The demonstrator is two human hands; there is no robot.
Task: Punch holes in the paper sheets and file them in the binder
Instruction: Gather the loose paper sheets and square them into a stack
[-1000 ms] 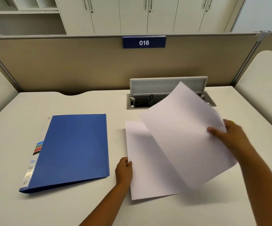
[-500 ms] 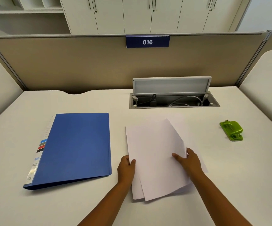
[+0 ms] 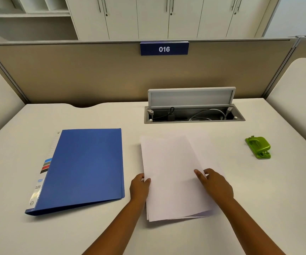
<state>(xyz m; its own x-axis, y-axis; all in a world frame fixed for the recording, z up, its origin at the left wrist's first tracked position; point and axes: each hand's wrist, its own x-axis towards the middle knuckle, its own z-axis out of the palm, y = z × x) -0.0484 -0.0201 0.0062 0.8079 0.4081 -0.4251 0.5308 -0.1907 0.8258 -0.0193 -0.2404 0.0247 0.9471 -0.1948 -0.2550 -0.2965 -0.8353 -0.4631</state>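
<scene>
The paper sheets [image 3: 170,173] lay in a loose, slightly fanned stack on the white desk [image 3: 258,199], just in front of the person and between both hands. The top sheet was skewed against the ones under it, whose edges showed at the near corner and along the right side. The left hand [image 3: 139,187] gripped the stack's left edge, thumb on top of the paper and fingers hidden beneath. The right hand [image 3: 215,184] rested on the right part of the stack with its thumb pressed on the top sheet; whether its fingers curled under the edge could not be told.

Just left of the sheets, near the left hand but not touching it, a blue binder [image 3: 86,168] lay closed and flat, its labelled spine turned to the left. Well to the right, apart from everything else, a green hole punch [image 3: 258,147] sat on the desk.

Behind the paper, a cable box [image 3: 194,115] was sunk into the desk with its grey lid [image 3: 191,97] propped upright and cables inside. A beige partition [image 3: 75,74] closed the far edge, carrying a blue plate [image 3: 164,49] marked 016, with white cabinets [image 3: 148,17] beyond.
</scene>
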